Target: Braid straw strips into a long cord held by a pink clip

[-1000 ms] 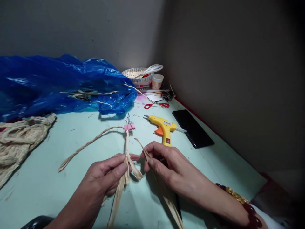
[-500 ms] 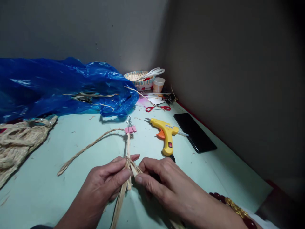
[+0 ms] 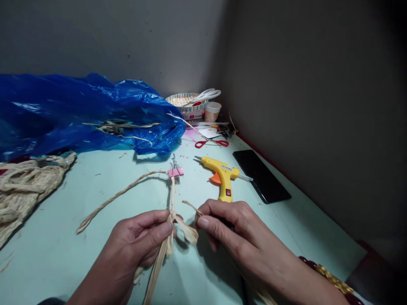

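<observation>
Head view: your left hand (image 3: 135,241) pinches the cord (image 3: 172,192) where its ends splay; your right hand (image 3: 237,231) grips a strand (image 3: 191,206), tip free, apart from the cord. The cord runs up to the clip (image 3: 176,172). You seem to be working strand by strand; the next move calls for a steady left pinch.

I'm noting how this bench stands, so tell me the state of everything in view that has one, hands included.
Left hand: pinching fibre strands
Right hand: pinching a fibre strip
Pink binder clip: clamped on twisted cord
Glue gun: lying on its side
Red scissors: handles spread
Black phone: flat, screen dark
Blue bag: crumpled
Cup: upright
</observation>
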A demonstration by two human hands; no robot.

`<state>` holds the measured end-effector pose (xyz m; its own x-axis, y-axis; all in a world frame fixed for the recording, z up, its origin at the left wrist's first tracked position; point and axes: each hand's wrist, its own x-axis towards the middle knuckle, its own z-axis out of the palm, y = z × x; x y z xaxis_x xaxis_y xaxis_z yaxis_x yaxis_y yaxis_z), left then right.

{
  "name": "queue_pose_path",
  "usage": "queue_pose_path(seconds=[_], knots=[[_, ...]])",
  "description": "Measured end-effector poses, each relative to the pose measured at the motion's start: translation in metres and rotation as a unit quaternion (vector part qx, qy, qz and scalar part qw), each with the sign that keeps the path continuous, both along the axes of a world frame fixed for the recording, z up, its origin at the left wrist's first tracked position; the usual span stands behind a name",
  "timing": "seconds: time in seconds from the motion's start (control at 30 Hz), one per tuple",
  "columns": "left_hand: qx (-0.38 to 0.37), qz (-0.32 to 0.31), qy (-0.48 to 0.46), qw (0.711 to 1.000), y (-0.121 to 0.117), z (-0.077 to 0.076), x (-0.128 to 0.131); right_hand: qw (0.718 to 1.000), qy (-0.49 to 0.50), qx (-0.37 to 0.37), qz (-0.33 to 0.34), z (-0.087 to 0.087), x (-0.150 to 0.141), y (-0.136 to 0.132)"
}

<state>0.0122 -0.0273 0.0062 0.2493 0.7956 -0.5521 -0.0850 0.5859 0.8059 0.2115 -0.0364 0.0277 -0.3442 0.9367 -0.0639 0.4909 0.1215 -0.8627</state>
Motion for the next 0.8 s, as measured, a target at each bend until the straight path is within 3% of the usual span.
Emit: queue_pose_path(seconds=[0.13,0.23,0.43,0.57,0.8], knots=[[-0.001,0.014,-0.002,1.0,0.0,0.002,0.002,0.995,0.004,-0.066,0.077,0.01,0.006,-0.005],[0.002,0.023,0.005,1.0,-0.001,0.002,0.002,0.984,-0.028,-0.122,0.126,0.005,0.004,-0.009],[-0.003,0.028,-0.028,0.999,-0.001,0.002,0.003,0.988,-0.119,-0.073,0.059,-0.012,-0.002,-0.011],[-0.022,0.025,-0.049,0.998,0.0,0.001,0.002,0.993,-0.095,-0.048,0.043,-0.009,-0.004,-0.011],[0.004,0.018,-0.039,0.999,-0.001,0.002,0.002,0.993,-0.065,-0.078,0.064,-0.002,-0.005,-0.012]])
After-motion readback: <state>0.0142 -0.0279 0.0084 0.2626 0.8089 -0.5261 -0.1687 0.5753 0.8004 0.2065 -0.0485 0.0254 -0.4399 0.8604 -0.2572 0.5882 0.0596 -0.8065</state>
